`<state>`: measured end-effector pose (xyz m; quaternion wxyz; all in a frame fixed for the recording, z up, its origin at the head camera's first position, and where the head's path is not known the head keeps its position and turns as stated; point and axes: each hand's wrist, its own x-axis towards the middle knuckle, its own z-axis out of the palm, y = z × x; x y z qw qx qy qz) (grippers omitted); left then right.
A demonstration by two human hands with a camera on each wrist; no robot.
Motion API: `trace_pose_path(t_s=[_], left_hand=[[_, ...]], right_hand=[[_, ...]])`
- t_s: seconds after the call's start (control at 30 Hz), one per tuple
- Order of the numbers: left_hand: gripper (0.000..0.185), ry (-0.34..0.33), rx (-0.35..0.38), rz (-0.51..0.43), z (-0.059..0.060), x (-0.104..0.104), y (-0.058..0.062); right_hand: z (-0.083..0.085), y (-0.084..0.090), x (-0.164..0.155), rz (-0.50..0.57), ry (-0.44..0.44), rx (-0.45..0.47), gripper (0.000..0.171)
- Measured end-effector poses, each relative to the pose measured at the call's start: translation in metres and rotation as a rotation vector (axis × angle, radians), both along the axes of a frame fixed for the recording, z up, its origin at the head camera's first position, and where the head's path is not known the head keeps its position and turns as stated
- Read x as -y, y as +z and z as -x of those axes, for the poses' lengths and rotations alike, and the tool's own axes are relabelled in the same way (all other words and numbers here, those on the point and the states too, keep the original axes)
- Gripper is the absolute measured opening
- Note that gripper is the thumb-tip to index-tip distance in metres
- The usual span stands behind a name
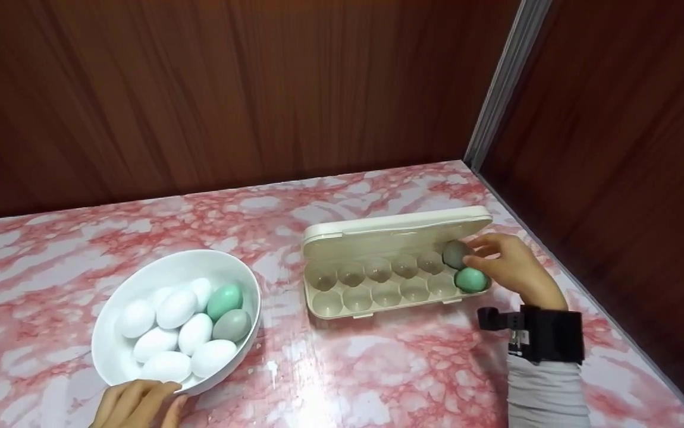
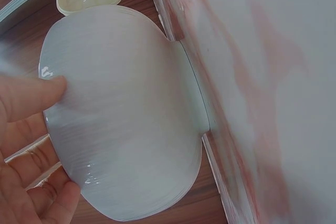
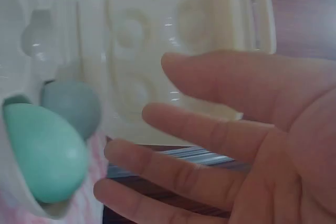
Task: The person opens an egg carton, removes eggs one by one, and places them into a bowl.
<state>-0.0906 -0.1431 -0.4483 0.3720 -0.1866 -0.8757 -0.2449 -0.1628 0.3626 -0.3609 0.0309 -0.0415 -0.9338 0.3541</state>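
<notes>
Head view, lower left: one white bowl [image 1: 110,333] on the pink marbled table [image 1: 377,368], holding 9 eggs, i.e. 7 white eggs [image 1: 175,309], 1 green [image 1: 225,301], 1 grey [image 1: 232,325]. Left hand [image 1: 137,405] at the bowl's near rim, fingers relaxed & straight against its outer wall (left wrist view), not clamped. Centre right: one open beige egg carton [image 1: 377,238], lid up, 12 cups in 2 rows; 2 filled at the right end, w/ grey egg [image 1: 455,254] in the rear row and green egg [image 1: 471,279] in the front row. Right hand [image 1: 511,264] just beside both, fingertips at the grey egg; in the right wrist view its fingers are spread, gripping nothing.
</notes>
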Motion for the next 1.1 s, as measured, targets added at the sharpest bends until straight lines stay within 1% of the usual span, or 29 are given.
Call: trace_pose_path(t_s=[0.2,0.37,0.43,0.57,0.67,0.77,0.97,1.1], left_hand=[[0.06,0.004,-0.005,0.001,0.0,-0.001,0.0],[0.064,0.005,-0.038,0.004,0.002,0.001,0.0],[0.065,0.006,-0.046,0.004,0.002,0.001,0.0],[0.064,-0.004,-0.046,0.001,0.002,0.0,-0.002],[0.063,-0.009,-0.048,-0.008,0.002,0.001,-0.004],[0.063,-0.01,-0.053,-0.016,0.002,0.002,-0.004],[0.064,0.004,-0.029,-0.001,0.001,-0.001,-0.001],[0.063,-0.004,-0.01,-0.001,0.0,-0.001,0.0]], right_hand=[[0.002,-0.008,0.0,-0.027,0.054,0.037,0.041],[0.004,-0.014,0.005,-0.059,0.081,0.065,0.038],[0.006,-0.016,0.008,-0.095,0.067,0.077,0.037],[0.009,-0.02,0.012,-0.193,0.008,0.091,0.035],[0.01,-0.023,0.014,-0.234,-0.017,0.087,0.033],[0.01,-0.025,0.016,-0.243,-0.033,0.082,0.03],[0.011,-0.025,0.017,-0.262,-0.071,0.075,0.024],[0.011,-0.025,0.014,-0.246,-0.068,0.071,0.024]])
